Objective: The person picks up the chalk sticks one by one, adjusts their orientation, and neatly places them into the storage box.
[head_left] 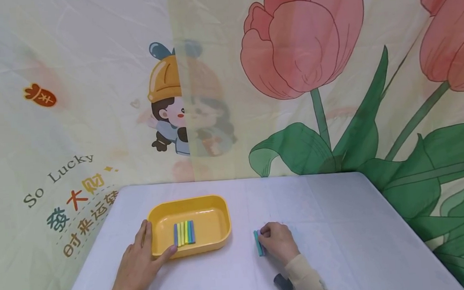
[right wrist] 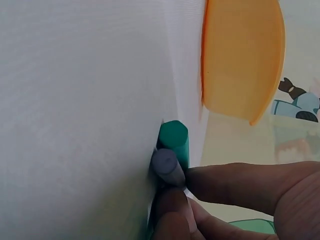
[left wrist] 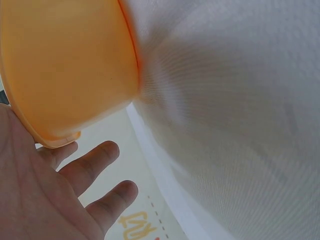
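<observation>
In the head view, a yellow tray [head_left: 211, 220] stands left of centre with several coloured chalk sticks [head_left: 184, 233] side by side in it. My left hand [head_left: 137, 264] holds its near left corner, the thumb at the near rim and fingers along the left wall. Two of its fingers [left wrist: 112, 202] spread away from the tray in the left wrist view. To the tray's right, my right hand [head_left: 279, 242] pinches a purple chalk stick [right wrist: 167, 162] between thumb and fingers. A green chalk stick [right wrist: 174, 134] lies right against it, on the left in the head view.
A white cloth covers the table [head_left: 225, 280]. Behind it hangs a printed curtain [head_left: 219, 74] with tulips and a cartoon figure. A dark cylindrical device [head_left: 283, 283] sits by my right wrist.
</observation>
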Tool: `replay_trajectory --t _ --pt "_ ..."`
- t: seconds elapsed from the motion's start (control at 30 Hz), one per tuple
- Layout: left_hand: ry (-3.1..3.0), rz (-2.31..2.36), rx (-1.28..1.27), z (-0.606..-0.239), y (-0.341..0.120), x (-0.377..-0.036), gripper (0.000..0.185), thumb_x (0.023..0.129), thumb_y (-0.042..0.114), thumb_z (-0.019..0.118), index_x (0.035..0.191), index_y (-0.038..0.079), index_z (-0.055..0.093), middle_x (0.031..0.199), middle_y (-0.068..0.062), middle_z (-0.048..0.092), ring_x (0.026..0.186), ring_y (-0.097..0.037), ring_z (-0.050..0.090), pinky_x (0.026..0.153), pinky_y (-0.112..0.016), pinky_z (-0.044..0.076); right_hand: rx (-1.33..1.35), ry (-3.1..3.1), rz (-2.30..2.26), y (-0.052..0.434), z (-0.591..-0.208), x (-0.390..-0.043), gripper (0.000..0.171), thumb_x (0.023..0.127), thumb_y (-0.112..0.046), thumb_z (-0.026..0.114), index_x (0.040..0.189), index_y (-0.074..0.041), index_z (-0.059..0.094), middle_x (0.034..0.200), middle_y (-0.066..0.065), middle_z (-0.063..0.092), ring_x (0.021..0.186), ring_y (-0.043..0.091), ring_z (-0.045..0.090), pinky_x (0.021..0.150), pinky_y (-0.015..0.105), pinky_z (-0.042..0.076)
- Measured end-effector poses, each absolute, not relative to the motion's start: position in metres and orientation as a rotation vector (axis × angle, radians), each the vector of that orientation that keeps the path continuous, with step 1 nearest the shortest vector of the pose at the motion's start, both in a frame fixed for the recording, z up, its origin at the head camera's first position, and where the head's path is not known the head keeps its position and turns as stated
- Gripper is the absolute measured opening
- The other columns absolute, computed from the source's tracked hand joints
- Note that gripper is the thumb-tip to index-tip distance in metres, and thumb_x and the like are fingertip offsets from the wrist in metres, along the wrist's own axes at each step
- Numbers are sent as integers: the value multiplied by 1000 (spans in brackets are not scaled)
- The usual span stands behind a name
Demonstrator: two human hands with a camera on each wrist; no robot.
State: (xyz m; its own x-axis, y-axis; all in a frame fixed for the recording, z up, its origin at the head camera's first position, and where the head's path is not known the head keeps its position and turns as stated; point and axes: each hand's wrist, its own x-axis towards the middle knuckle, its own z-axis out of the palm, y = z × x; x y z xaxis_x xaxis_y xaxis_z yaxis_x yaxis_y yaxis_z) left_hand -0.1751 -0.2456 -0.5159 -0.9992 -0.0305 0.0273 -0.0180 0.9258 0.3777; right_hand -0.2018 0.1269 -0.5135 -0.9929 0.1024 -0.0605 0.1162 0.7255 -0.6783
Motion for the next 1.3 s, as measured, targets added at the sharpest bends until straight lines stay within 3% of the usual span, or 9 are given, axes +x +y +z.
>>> replay_trajectory --t 0.67,1.3 --pt "-3056 -613 44 -514 -246 -174 127 85 86 45 158 -8 4 164 -31 7 136 -55 33 111 -71 27 155 2940 -1139 125 -516 -212 10 86 -8 76 90 1 73 69 1 63 61 13 58 54 25 52" --pt "-3042 -615 12 -511 -248 -171 123 87 83 46 158 -9 4 164 -30 8 139 -54 31 111 -70 28 165 2918 -1110 127 -512 -220 14 84 -11 79 91 0 76 70 0 65 65 14 59 60 29 54"
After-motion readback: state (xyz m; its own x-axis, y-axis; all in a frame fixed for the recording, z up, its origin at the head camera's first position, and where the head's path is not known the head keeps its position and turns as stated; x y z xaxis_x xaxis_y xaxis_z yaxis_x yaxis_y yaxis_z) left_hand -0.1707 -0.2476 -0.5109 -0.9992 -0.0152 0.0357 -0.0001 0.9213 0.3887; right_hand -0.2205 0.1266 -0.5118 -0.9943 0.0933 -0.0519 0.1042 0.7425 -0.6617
